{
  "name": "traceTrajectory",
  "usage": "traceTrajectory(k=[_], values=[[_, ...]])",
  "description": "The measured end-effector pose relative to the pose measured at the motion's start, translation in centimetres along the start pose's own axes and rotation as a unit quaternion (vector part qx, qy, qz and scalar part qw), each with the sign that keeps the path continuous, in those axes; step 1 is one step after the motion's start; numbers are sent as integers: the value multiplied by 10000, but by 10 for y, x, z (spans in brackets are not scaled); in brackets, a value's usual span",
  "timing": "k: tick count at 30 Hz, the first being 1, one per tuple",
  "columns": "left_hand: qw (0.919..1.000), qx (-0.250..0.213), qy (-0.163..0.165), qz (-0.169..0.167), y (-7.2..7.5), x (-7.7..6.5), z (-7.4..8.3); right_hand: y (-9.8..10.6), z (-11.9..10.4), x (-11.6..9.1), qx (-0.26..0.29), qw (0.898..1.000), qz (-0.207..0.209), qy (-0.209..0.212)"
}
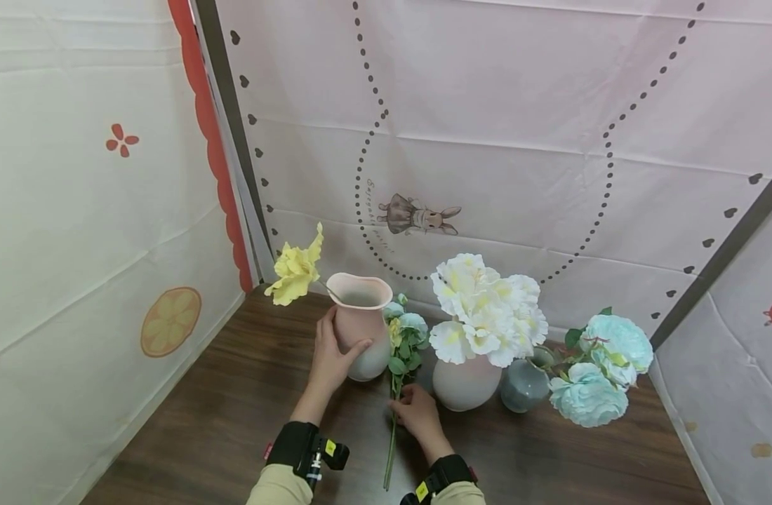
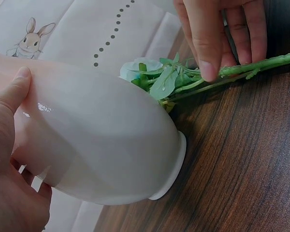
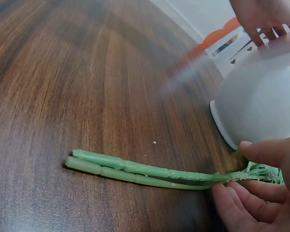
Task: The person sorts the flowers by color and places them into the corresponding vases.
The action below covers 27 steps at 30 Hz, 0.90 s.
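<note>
My left hand grips a pink-and-white ceramic vase around its side, thumb on the front. The vase stands upright on the table, and a single yellow flower leans out of its mouth to the left. Beside the vase lie artificial flowers with pale blue blooms, green leaves and two long green stems. My right hand pinches these stems just below the leaves, thumb on one side and fingers on the other. Their cut ends rest on the wood, pointing toward me.
Right of my right hand stands a round pink-and-white vase full of white flowers. Next to it, a small grey-blue vase holds light blue flowers that lean right. Printed cloth walls surround the dark wooden table.
</note>
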<state>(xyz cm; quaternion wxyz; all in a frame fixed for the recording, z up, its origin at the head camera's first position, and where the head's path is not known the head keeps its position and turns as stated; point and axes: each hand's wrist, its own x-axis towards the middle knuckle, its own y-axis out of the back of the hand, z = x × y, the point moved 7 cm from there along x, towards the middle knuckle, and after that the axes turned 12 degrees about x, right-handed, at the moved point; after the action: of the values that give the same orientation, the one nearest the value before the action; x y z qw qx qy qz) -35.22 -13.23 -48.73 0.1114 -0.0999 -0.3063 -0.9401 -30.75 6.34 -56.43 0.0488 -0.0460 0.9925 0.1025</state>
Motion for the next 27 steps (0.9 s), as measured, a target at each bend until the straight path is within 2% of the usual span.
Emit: traceTrajectory(k=[7, 19, 27], values=[[10000, -38, -9, 27, 0, 0, -2, 0, 2, 1, -171, 9998, 79, 103], [9999, -97, -30, 30, 0, -1, 0, 2, 12, 3, 227, 9996, 164, -54], [10000, -80, -10, 5, 0, -1, -1, 3, 9, 0, 521, 9986, 80, -62]])
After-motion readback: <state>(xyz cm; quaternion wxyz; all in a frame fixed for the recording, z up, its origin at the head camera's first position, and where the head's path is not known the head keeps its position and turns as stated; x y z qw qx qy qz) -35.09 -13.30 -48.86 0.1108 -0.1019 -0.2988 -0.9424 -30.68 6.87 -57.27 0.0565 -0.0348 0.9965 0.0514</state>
